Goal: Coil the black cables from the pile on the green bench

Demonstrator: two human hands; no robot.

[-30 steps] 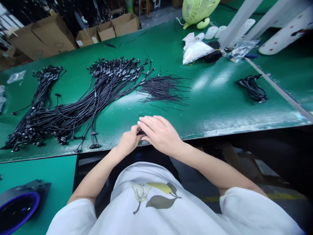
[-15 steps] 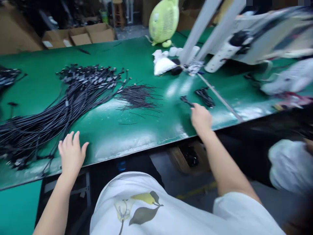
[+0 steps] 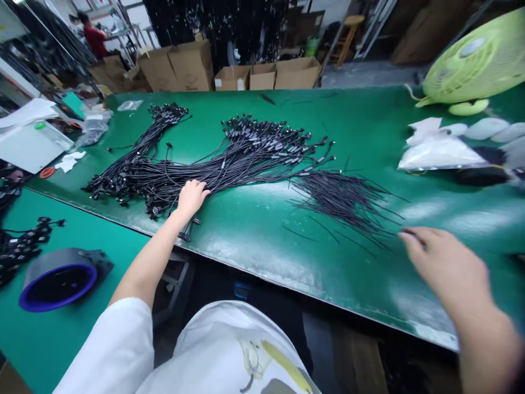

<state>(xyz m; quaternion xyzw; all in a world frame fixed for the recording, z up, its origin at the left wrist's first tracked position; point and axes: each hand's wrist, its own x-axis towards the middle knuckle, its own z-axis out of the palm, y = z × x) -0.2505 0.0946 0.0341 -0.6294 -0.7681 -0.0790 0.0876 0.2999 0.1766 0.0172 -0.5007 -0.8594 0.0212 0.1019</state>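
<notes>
My left hand (image 3: 192, 198) rests at the near side of a large bundle of black cables (image 3: 246, 164) with small plugs and grey tags. Its fingers curl down onto the cables and their tips are partly hidden. To the right, my right hand (image 3: 449, 265) is above the table, blurred, with thumb and forefinger pinched together. What the pinch holds, if anything, cannot be made out. Its fingertips are beside the right end of a loose pile of thin black strips, like cable ties (image 3: 348, 200). A few single strips lie just in front of that pile.
The green table (image 3: 254, 241) bears another cable bunch (image 3: 162, 117) further back. A green fan (image 3: 471, 60) and a white bag (image 3: 441, 153) are at the right. A purple-rimmed tape roll (image 3: 61, 279) sits on the left side table. Cardboard boxes (image 3: 262, 76) stand behind; a person in red (image 3: 94, 38) is far off.
The view has swung left. My left hand has gone from spread fingers at the table edge onto the cables. My right hand has left the dark cable piece at right and is now by the thin strips.
</notes>
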